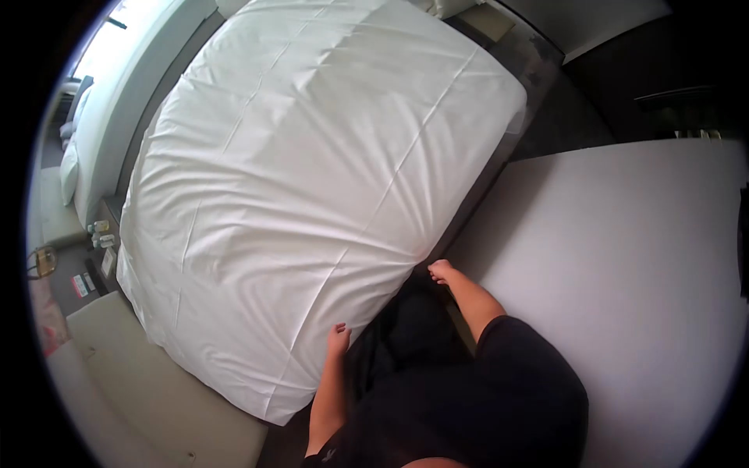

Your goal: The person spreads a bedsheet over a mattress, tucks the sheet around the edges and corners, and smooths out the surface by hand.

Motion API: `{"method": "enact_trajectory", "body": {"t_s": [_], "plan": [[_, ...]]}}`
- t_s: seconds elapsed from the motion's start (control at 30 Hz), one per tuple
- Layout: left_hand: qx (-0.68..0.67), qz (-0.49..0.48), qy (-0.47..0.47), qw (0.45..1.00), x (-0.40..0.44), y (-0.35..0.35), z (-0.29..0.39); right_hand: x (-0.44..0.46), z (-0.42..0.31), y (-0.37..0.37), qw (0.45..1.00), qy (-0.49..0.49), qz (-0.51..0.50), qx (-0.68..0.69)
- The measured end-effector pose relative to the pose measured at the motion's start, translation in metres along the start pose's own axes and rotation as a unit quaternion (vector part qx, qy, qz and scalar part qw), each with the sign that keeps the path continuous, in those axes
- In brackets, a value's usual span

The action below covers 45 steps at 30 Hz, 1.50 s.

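A white fitted-looking sheet [312, 156] covers the mattress and is full of wrinkles. Its folds run together towards one point on the near right edge. Just beside that point is my right hand [439, 271], closed like a fist; whether sheet fabric is inside it I cannot make out. My left hand [339, 340] is at the near edge of the bed, against the sheet in this view. Its fingers are loosely bent with a small gap between them, and no fabric shows gripped in them.
A pale padded headboard [164, 382] borders the bed at the lower left. Small bottles [101, 234] and cards stand on a bedside surface beyond it. On the right rises a large plain light wall or panel [608, 273], close to my right arm. A window seat with cushions [70, 171] lies far left.
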<state>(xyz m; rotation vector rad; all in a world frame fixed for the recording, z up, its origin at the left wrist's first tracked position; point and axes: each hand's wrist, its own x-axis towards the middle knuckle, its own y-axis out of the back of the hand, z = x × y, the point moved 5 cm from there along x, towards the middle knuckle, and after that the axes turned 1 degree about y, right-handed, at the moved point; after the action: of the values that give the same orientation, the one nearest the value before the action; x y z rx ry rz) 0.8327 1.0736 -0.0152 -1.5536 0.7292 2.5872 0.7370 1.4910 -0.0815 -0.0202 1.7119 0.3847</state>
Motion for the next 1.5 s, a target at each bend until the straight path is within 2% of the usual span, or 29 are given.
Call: {"method": "enact_trajectory", "body": {"t_s": [0.03, 0.1, 0.13, 0.23, 0.27, 0.3, 0.37, 0.4, 0.47, 0.5, 0.53, 0.63, 0.67, 0.77, 0.83, 0.9, 1.0, 1.1, 1.13, 1.17, 1.2, 1.23, 1.27, 1.3, 1.37, 1.43, 1.5], "plan": [[0.034, 0.026, -0.024, 0.999, 0.003, 0.004, -0.001, -0.004, 0.010, 0.003, 0.993, 0.086, 0.058, -0.064], [0.085, 0.077, -0.068, 0.991, 0.007, 0.004, 0.032, -0.018, 0.008, 0.020, 0.930, 0.243, 0.184, -0.204], [0.110, 0.132, -0.203, 0.964, 0.004, 0.002, 0.047, -0.041, 0.010, 0.037, 0.936, 0.262, 0.164, -0.170], [0.225, -0.040, -0.184, 0.956, 0.026, -0.029, 0.012, -0.029, 0.059, 0.079, 0.939, 0.303, 0.147, -0.062], [0.288, -0.078, -0.161, 0.941, 0.017, -0.033, 0.010, -0.057, 0.063, 0.097, 0.958, 0.259, 0.124, 0.002], [0.294, -0.087, -0.134, 0.942, 0.008, -0.034, 0.014, -0.048, 0.078, 0.117, 0.954, 0.265, 0.142, 0.001], [0.320, -0.104, -0.080, 0.938, -0.001, -0.034, 0.028, -0.067, 0.092, 0.157, 0.971, 0.171, 0.146, 0.086], [0.309, -0.089, -0.083, 0.943, 0.007, -0.036, 0.028, -0.069, 0.096, 0.173, 0.971, 0.158, 0.115, 0.140], [0.231, -0.038, -0.112, 0.966, 0.019, -0.040, 0.030, -0.061, 0.105, 0.209, 0.976, 0.068, 0.119, 0.170], [0.231, -0.047, -0.083, 0.968, 0.027, -0.046, 0.020, -0.059, 0.107, 0.222, 0.964, 0.045, 0.122, 0.230], [0.180, -0.117, 0.031, 0.976, 0.052, -0.061, -0.015, -0.051, 0.103, 0.238, 0.950, 0.021, 0.123, 0.286], [0.219, -0.117, 0.064, 0.967, 0.000, -0.076, 0.020, 0.002, 0.095, 0.291, 0.902, 0.023, 0.074, 0.424], [0.220, -0.111, 0.081, 0.966, -0.023, -0.083, 0.034, 0.006, 0.105, 0.306, 0.900, -0.015, 0.081, 0.429], [0.213, -0.083, 0.105, 0.968, -0.059, -0.105, 0.087, 0.019, 0.065, 0.341, 0.882, -0.081, 0.124, 0.448], [0.204, -0.068, 0.111, 0.970, -0.075, -0.129, 0.133, 0.049, 0.079, 0.343, 0.870, -0.100, 0.086, 0.475], [0.196, -0.063, 0.107, 0.973, -0.081, -0.159, 0.182, 0.077, 0.075, 0.354, 0.866, -0.069, 0.039, 0.493], [0.193, -0.069, 0.092, 0.974, -0.071, -0.192, 0.242, 0.066, 0.065, 0.374, 0.863, -0.009, -0.033, 0.505], [0.197, -0.084, 0.084, 0.973, -0.034, -0.209, 0.294, 0.067, 0.050, 0.398, 0.919, -0.020, -0.045, 0.390], [0.191, -0.092, 0.093, 0.973, -0.010, -0.213, 0.313, 0.074, 0.035, 0.424, 0.977, 0.046, -0.025, 0.206], [0.165, -0.089, 0.105, 0.977, 0.017, -0.213, 0.341, 0.082, 0.012, 0.453, 0.994, 0.106, 0.004, 0.018], [0.068, -0.070, 0.101, 0.990, 0.053, -0.208, 0.370, 0.080, -0.017, 0.475, 0.991, 0.121, 0.056, -0.005], [-0.145, -0.024, -0.002, 0.989, 0.099, -0.206, 0.389, 0.076, -0.037, 0.507, 0.986, 0.123, 0.108, -0.031], [-0.254, -0.044, -0.063, 0.964, 0.116, -0.212, 0.432, 0.084, -0.049, 0.533, 0.966, 0.155, 0.208, 0.015], [-0.305, -0.040, -0.055, 0.950, 0.111, -0.220, 0.488, 0.068, -0.076, 0.562, 0.946, 0.194, 0.243, 0.091], [-0.318, -0.024, -0.040, 0.947, 0.111, -0.239, 0.563, 0.074, -0.109, 0.601, 0.945, 0.226, 0.209, 0.110], [-0.240, -0.034, -0.031, 0.970, 0.104, -0.258, 0.585, 0.075, -0.124, 0.621, 0.964, 0.188, 0.155, 0.107], [-0.158, -0.019, -0.044, 0.986, 0.116, -0.295, 0.630, 0.117, -0.164, 0.660, 0.973, 0.176, 0.115, 0.096]]}}
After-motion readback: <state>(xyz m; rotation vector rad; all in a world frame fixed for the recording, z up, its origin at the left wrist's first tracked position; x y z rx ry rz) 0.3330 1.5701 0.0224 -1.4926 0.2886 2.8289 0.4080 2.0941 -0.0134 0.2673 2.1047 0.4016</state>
